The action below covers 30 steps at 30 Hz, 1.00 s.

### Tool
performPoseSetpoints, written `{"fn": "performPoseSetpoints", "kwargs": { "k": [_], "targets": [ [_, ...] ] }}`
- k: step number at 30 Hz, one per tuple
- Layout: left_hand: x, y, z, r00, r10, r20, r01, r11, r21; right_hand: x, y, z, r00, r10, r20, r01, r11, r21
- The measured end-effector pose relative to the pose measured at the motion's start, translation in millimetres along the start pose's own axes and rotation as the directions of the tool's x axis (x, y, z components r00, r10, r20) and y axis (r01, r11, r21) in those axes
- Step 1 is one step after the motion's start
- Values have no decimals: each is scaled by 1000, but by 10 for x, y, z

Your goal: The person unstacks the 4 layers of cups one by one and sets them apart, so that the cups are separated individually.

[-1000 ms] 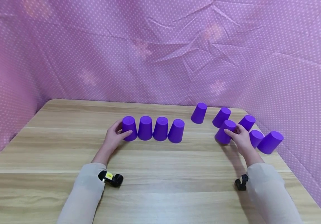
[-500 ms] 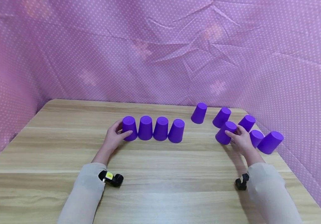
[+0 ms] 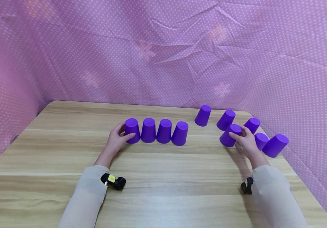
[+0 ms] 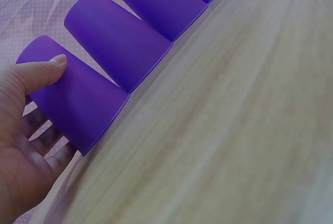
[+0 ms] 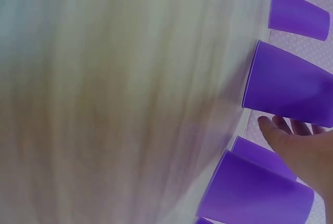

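My left hand [image 3: 116,138] holds an upside-down purple cup [image 3: 132,126], the leftmost of a row. Its thumb lies on the front, as the left wrist view shows, with the other fingers partly hidden behind. Further cups [image 3: 164,131] continue the row to the right, close together. At the right, my right hand [image 3: 246,141] has its thumb and fingers about another upturned purple cup [image 3: 225,139]. Its thumb overlaps this cup's front in the head view. In the right wrist view the thumb tip [image 5: 265,125] shows just beside the cup, the other fingertips at its side.
Several more upturned purple cups [image 3: 225,120] stand behind and to the right of my right hand, one at the far right [image 3: 275,145]. The wooden table [image 3: 163,190] ends at a pink dotted cloth [image 3: 152,63] at the back and sides.
Over the last second the cup at my right hand has shifted slightly toward me and to the right, the hand moving with it. My left hand and the row have stayed put.
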<state>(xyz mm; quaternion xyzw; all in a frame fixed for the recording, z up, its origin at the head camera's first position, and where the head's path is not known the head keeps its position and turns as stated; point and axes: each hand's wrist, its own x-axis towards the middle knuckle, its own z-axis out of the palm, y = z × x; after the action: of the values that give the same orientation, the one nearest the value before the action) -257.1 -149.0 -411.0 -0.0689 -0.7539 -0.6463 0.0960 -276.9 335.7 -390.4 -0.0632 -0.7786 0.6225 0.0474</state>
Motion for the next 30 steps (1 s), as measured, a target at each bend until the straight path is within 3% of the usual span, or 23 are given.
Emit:
{"fn": "performPoseSetpoints", "kwargs": {
  "k": [7,17,30],
  "targets": [
    [6,-2,2,1000,-8,0,8,1000,5,-185,-302,93,999,-47,-12,45,993,-109],
    [2,3,8,1000,-16,1,16,1000,12,-149,-507,60,994,-102,26,106,963,-250],
    [6,1,5,1000,-9,2,9,1000,8,-125,-875,303,984,-178,18,178,972,-153]
  ]
}}
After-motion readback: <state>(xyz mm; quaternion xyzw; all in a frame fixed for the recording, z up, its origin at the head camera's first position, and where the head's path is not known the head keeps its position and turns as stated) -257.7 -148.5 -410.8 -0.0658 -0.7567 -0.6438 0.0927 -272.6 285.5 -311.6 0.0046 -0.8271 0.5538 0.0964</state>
